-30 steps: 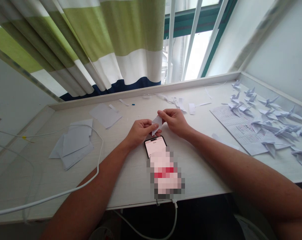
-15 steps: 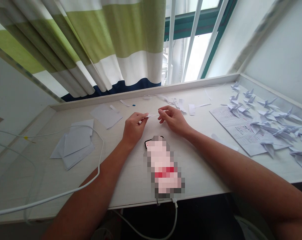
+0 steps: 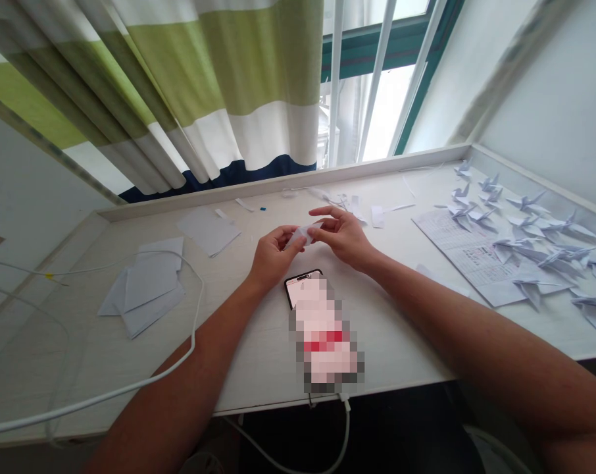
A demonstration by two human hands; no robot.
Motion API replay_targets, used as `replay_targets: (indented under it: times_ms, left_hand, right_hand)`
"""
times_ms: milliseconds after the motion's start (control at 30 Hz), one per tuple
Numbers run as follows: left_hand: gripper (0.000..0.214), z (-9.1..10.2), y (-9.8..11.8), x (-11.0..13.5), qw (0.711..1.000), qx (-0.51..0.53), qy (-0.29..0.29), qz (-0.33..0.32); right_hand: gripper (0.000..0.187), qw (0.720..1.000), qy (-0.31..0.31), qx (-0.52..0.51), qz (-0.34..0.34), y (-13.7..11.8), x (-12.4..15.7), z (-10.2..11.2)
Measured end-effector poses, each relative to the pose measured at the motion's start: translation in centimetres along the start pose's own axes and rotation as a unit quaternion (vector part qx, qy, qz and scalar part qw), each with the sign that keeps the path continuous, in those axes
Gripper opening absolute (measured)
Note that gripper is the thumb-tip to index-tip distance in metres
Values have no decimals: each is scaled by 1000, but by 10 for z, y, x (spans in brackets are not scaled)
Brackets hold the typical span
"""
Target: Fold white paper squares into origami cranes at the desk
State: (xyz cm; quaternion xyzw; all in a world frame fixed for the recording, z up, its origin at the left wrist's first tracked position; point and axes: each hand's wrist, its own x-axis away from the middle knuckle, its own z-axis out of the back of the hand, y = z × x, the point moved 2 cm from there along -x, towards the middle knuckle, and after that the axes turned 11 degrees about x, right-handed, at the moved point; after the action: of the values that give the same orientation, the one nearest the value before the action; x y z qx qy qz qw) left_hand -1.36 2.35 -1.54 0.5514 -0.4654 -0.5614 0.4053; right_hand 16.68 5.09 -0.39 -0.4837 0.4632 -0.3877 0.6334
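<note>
Between my two hands, just beyond the phone, is a small folded piece of white paper [image 3: 304, 233]. My left hand [image 3: 277, 253] pinches its left side, thumb on top and fingers behind. At the right side, my right hand [image 3: 345, 238] grips the paper between thumb and a finger, with its index finger raised off it. The fingers partly cover the folds. Directly below the hands lies a phone [image 3: 320, 329] with a blurred screen, its far end near my left wrist.
Several folded paper cranes [image 3: 525, 240] stand at the right, some on a printed sheet [image 3: 468, 253]. Loose paper sheets [image 3: 152, 283] lie at the left, with a white cable [image 3: 197, 309] looping over my left forearm. Paper scraps [image 3: 377, 216] and a raised ledge [image 3: 278, 184] are at the back.
The paper has been turned from nearly edge-on to show its flat face. My left hand has shifted right, closer to my right hand, and its thumb now lies over the paper.
</note>
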Motion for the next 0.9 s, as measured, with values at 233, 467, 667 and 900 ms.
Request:
replay_targets:
  times_ms: [233,467,667,900]
  left_hand:
    - [37,4,2,-4,991,99,65,65]
    - [30,4,0,-4,984,139,58,94]
    - [29,5,-1,-5,987,112,65,96]
    - [43,3,0,-3,987,114,92,63]
  right_hand:
    - [57,999,31,-22,5,1,-1,-1]
    - [52,1000,-1,5,23,-3,2,-7]
    - [41,997,24,58,39,0,1,-3]
    - [15,960,-18,245,137,-3,4,-4]
